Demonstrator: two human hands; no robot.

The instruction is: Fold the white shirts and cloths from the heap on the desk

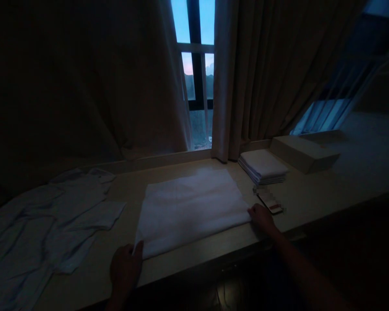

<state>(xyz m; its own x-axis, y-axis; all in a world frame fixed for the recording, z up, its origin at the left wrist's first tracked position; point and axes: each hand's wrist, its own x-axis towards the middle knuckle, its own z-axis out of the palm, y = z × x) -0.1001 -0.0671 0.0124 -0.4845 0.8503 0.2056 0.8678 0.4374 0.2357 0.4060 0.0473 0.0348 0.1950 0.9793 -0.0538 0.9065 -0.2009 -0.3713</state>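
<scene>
A white cloth (pixel 191 211), folded into a broad flat piece, lies on the pale ledge in front of me. My left hand (pixel 126 263) pinches its near left corner between thumb and fingers. At the near right corner, my right hand (pixel 262 218) grips the edge with its fingers closed. The cloth's near edge runs straight between both hands, and faint wrinkles cross its surface. Dim light hides the finer detail of the fingers.
Crumpled white garments (pixel 52 220) spread over the left of the ledge (pixel 171 270). Behind my right hand are a phone-like flat object (pixel 270 203), a stack of folded white cloths (pixel 262 166) and a pale box (pixel 304 153). Curtains (pixel 246 77) hang by the window (pixel 197 77).
</scene>
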